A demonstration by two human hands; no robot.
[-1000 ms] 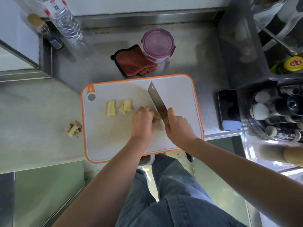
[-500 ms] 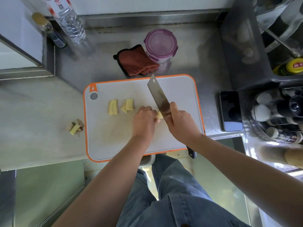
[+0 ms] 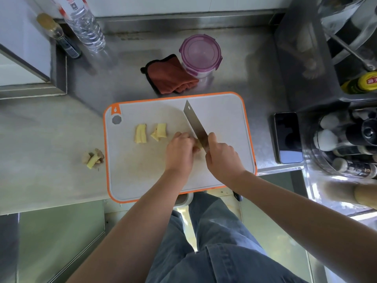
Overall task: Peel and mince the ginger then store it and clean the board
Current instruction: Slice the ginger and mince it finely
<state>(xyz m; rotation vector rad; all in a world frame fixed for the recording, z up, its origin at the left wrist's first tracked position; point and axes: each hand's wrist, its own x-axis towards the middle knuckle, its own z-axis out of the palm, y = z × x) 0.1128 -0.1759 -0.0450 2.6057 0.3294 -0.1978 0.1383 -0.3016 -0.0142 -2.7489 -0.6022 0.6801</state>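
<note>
Partly under left hand (image 3: 179,153), ginger (image 3: 199,147)

board (image 3: 220,117) grey, orange rim | ginger (image 3: 140,133) pale yellow | cloth (image 3: 171,78) rust-red | lid (image 3: 200,50) purple

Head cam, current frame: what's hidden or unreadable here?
All in the head view:
1. Ginger piece being cut: mostly covered by the left hand and the knife blade, so its size is unclear.
2. Knife handle: hidden inside the right hand.
3. Container: the tinted lid hides whether anything is inside.
4. Water bottle: top cut off by the upper frame edge.
</note>
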